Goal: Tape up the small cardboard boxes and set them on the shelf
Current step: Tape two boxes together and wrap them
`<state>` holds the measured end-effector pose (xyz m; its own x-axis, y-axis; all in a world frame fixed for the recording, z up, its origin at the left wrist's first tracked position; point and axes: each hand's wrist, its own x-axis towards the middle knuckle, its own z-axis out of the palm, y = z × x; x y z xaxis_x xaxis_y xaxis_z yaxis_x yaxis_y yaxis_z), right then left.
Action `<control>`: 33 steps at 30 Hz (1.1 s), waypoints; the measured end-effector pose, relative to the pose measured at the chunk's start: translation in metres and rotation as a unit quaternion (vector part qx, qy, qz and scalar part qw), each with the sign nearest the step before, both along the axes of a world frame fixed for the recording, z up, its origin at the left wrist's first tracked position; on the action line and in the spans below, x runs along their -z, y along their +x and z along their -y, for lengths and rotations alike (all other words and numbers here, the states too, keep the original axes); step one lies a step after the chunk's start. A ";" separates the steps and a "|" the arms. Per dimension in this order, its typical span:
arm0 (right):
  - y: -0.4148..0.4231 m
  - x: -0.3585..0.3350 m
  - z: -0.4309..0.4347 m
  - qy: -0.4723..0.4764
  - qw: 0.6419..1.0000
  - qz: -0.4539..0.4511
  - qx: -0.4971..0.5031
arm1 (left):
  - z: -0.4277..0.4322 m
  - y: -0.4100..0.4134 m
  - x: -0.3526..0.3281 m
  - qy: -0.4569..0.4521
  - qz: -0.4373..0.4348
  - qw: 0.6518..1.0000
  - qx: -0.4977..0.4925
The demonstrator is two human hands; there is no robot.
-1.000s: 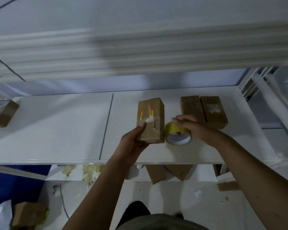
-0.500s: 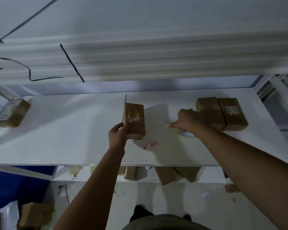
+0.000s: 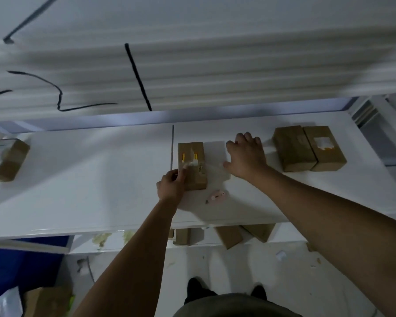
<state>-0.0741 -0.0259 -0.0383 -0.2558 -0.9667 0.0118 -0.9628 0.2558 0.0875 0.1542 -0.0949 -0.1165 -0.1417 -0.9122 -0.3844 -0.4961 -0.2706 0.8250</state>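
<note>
Small brown cardboard box with yellow label marks lies flat on white shelf board, near middle, beside dark seam. Left hand grips box's near left corner, thumb on top. Right hand spread open, palm down, pressing on board just right of box; clear tape strip stretches between box and hand. Pair of plain brown boxes side by side toward right end. Pale pink cutter near front edge
</note>
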 end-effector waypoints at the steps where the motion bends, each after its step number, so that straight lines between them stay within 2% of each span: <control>1: 0.006 0.000 -0.009 -0.079 0.995 0.034 -0.052 | 0.001 0.000 0.000 0.001 -0.001 1.000 0.001; 2: 0.014 0.002 -0.019 -0.130 0.983 0.084 -0.097 | 0.001 0.000 0.000 0.000 -0.002 1.000 0.003; 3: 0.025 0.005 -0.030 -0.137 0.971 0.146 -0.130 | 0.000 0.001 0.001 -0.002 -0.002 1.000 0.004; 5: 0.045 0.021 -0.049 -0.083 0.962 0.218 -0.140 | 0.000 0.002 0.002 -0.012 0.002 1.000 0.009; 8: 0.056 0.050 -0.069 -0.015 0.974 0.217 -0.068 | 0.001 0.002 0.003 -0.015 0.003 1.000 0.014; 14: 0.049 0.052 -0.075 -0.028 0.948 0.317 0.021 | -0.001 0.003 0.005 -0.011 -0.004 1.000 0.016; 15: 0.049 0.046 -0.071 -0.051 0.933 0.352 0.056 | -0.001 0.003 0.006 -0.009 -0.004 1.000 0.012; 18: 0.054 0.029 -0.052 -0.154 0.858 0.461 0.164 | 0.000 0.002 0.009 -0.016 -0.003 1.000 0.007; 20: 0.057 0.025 -0.038 -0.163 0.851 0.463 0.189 | 0.000 0.003 0.009 -0.017 -0.005 1.000 0.008; 22: 0.060 0.025 -0.034 -0.056 0.862 0.468 0.188 | 0.000 0.003 0.008 -0.011 -0.012 1.000 0.006; 24: 0.062 0.028 -0.041 0.080 0.846 0.496 0.179 | 0.000 0.002 0.007 -0.006 -0.012 1.000 -0.001; 25: 0.063 0.030 -0.047 0.114 0.837 0.505 0.175 | -0.001 0.001 0.007 -0.004 -0.010 1.000 -0.007; 27: 0.061 0.033 -0.059 0.109 0.833 0.512 0.178 | -0.002 0.000 0.005 0.000 -0.010 1.000 -0.010; 30: 0.054 0.036 -0.069 0.059 0.849 0.494 0.179 | -0.002 0.003 0.002 0.014 -0.046 0.999 -0.006; 33: 0.052 0.041 -0.068 -0.028 0.866 0.471 0.168 | -0.004 0.008 -0.001 0.015 -0.070 0.997 -0.002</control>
<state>-0.0218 0.0423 -0.0797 -0.4438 -0.8410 -0.3096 -0.4718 0.5129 -0.7171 0.1617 -0.0907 -0.1158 -0.1929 -0.9014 -0.3876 -0.3759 -0.2970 0.8778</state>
